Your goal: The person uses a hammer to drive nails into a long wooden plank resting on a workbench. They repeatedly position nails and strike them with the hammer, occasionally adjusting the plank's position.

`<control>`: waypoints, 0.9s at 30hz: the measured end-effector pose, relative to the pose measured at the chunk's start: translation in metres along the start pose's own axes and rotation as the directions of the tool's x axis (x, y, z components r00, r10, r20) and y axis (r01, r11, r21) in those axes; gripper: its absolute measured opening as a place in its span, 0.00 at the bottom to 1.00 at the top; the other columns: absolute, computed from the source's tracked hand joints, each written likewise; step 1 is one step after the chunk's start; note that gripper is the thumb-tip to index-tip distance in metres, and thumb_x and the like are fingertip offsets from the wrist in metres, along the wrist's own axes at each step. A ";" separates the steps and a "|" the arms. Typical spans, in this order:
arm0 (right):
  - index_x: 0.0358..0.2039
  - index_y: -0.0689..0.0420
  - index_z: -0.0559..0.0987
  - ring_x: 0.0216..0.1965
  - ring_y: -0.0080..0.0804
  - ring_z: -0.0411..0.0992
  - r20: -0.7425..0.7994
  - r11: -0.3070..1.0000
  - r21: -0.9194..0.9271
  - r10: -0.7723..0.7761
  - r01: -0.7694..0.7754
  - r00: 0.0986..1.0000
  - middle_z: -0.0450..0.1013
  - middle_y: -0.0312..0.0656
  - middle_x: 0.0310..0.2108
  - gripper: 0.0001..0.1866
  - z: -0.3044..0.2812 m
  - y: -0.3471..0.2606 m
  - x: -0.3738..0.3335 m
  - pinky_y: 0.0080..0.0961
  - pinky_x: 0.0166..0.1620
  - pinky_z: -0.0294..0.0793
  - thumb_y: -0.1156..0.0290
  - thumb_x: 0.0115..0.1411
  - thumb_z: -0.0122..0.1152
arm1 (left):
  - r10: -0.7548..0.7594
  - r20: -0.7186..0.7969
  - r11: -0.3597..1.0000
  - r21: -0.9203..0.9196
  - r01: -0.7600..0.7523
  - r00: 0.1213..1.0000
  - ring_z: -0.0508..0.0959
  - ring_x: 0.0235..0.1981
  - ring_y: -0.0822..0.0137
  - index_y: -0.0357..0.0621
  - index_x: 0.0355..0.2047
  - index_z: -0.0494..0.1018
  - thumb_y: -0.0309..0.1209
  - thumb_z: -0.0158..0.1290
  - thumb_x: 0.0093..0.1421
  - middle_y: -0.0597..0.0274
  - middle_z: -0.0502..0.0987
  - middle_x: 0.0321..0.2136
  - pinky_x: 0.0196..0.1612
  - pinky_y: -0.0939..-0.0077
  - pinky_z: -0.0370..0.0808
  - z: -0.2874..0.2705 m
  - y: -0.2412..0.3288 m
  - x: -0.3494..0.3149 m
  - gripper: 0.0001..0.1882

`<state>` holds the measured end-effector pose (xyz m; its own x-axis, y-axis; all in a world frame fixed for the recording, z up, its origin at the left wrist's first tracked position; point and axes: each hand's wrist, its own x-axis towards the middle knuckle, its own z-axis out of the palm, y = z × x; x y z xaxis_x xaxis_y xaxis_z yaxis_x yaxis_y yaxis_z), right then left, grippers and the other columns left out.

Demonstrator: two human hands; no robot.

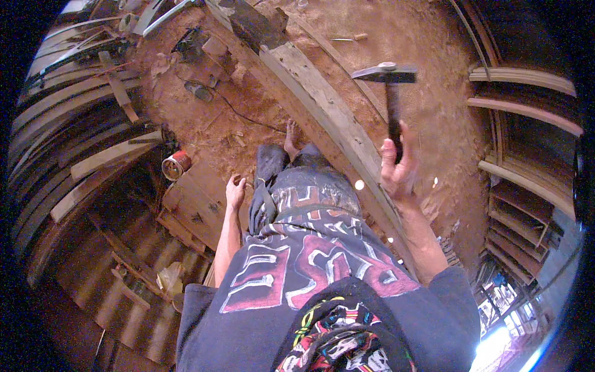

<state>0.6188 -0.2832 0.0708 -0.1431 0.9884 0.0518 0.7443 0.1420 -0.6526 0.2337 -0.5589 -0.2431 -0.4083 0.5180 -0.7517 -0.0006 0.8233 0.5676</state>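
Patterned cloth [344,341] sits nearest, while the right hand [400,170] grips a hammer [393,96] over broad dirt floor [443,146] past the beam's [325,111] right edge, and the left hand [235,191], released, loosely curls near a wooden box [201,195].

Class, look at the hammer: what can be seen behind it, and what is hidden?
Behind the hammer, gripped in the right hand, reddish-brown ground shows around its outline; the patch that it directly covers cannot be seen.

Wide fisheye at head height — steeply downward
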 end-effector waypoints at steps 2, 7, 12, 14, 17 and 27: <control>0.64 0.53 0.69 0.35 0.47 0.80 0.018 0.938 -0.225 -0.266 0.263 0.964 0.79 0.52 0.41 0.24 0.013 0.012 0.000 0.40 0.37 0.77 0.62 0.69 0.56 | 0.023 0.005 0.999 0.036 -0.023 1.000 0.82 0.37 0.65 0.35 0.56 0.71 0.33 0.57 0.63 0.52 0.82 0.41 0.43 0.71 0.77 0.006 0.016 0.001 0.24; 0.62 0.50 0.73 0.40 0.53 0.79 0.163 0.979 -0.146 0.163 -0.139 0.973 0.79 0.58 0.38 0.22 0.006 0.013 -0.009 0.43 0.43 0.77 0.61 0.68 0.57 | 0.028 -0.019 0.999 0.031 -0.028 0.999 0.82 0.40 0.65 0.37 0.55 0.72 0.34 0.58 0.63 0.52 0.82 0.43 0.45 0.71 0.78 -0.004 0.019 0.007 0.23; 0.63 0.56 0.70 0.40 0.59 0.78 -0.023 0.979 -0.201 0.024 -0.028 0.999 0.78 0.61 0.40 0.24 0.023 0.014 -0.015 0.45 0.42 0.77 0.62 0.69 0.56 | 0.016 -0.032 0.997 0.070 -0.014 0.999 0.82 0.42 0.66 0.36 0.55 0.72 0.34 0.58 0.63 0.52 0.82 0.43 0.45 0.73 0.78 -0.011 0.047 0.006 0.23; 0.63 0.56 0.69 0.40 0.61 0.78 0.169 0.976 -0.201 0.114 -0.079 0.979 0.78 0.61 0.41 0.25 0.024 0.017 -0.016 0.45 0.42 0.77 0.62 0.69 0.56 | -0.013 -0.024 0.992 0.124 0.016 1.000 0.82 0.42 0.66 0.36 0.56 0.72 0.34 0.58 0.63 0.52 0.82 0.43 0.45 0.73 0.78 -0.010 0.054 -0.002 0.23; 0.65 0.56 0.67 0.45 0.62 0.76 0.193 0.971 -0.126 0.226 -0.205 0.955 0.76 0.61 0.45 0.26 -0.001 -0.010 0.003 0.46 0.45 0.76 0.63 0.69 0.55 | -0.005 0.003 1.000 0.017 0.005 1.000 0.82 0.42 0.66 0.36 0.56 0.71 0.34 0.58 0.63 0.51 0.82 0.44 0.46 0.73 0.78 -0.008 0.053 0.001 0.24; 0.65 0.50 0.70 0.42 0.57 0.78 0.248 0.955 -0.142 0.290 -0.261 0.924 0.78 0.60 0.39 0.26 -0.007 -0.015 0.010 0.44 0.44 0.76 0.59 0.68 0.56 | 0.060 0.037 0.993 0.101 -0.064 0.997 0.81 0.36 0.66 0.34 0.56 0.72 0.36 0.58 0.62 0.50 0.82 0.40 0.41 0.72 0.77 0.012 0.045 0.010 0.25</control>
<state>0.6106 -0.2748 0.0863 -0.0786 0.9410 -0.3290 0.8409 -0.1147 -0.5289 0.2407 -0.5135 -0.2289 -0.3733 0.5750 -0.7280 0.1179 0.8078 0.5775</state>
